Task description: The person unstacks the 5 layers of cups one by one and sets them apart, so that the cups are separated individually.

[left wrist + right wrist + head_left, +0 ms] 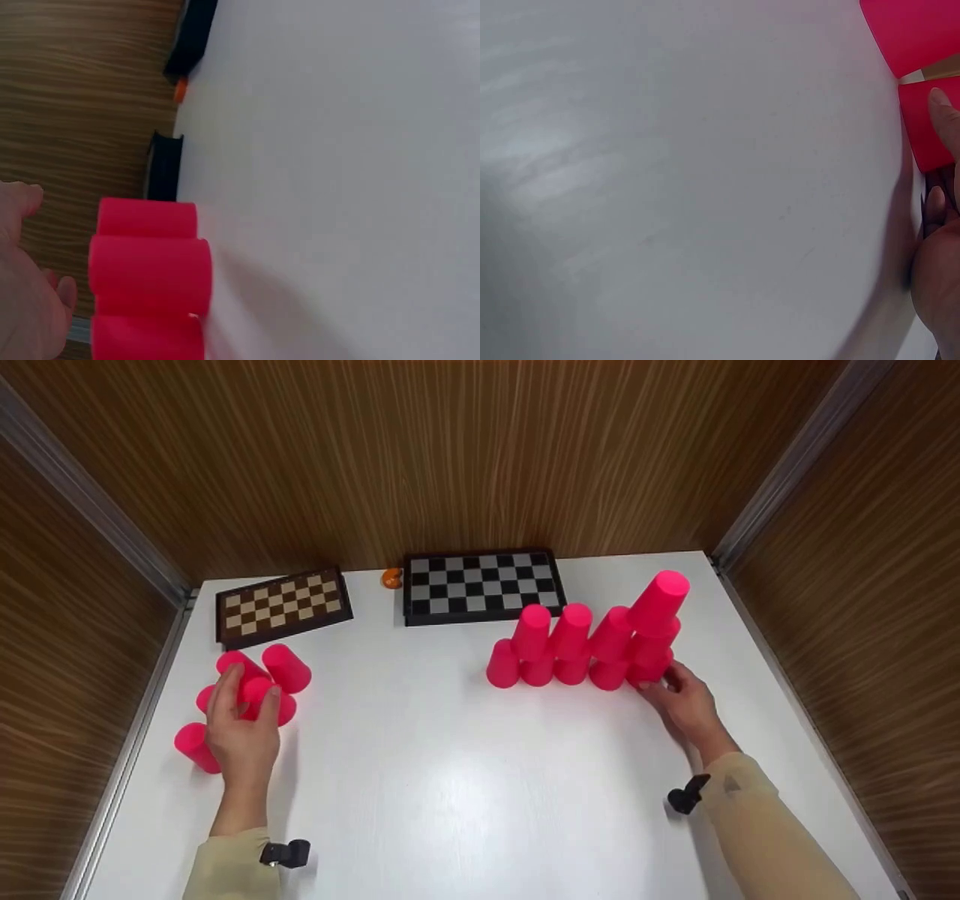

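At the right, upside-down pink cups (574, 634) stand in a stacked wall: a bottom row, a second row on it, and a single top cup (660, 596) over the right end. My right hand (694, 709) grips the bottom row's rightmost cup (651, 671) low down; its thumb (946, 120) presses that cup's near side in the right wrist view. At the left, my left hand (244, 742) hovers over a cluster of pink cups (286, 669), fingers and thumb spread. In the left wrist view that hand (26, 292) is apart from the stacked cups (150, 277).
A brown checkered board (283, 607) lies behind the left cluster. A black and silver checkered board (484, 585) is at the back middle, with a small orange object (391, 578) beside it. Wood-grain panels (450, 457) enclose the white table (442, 780) at the back and sides.
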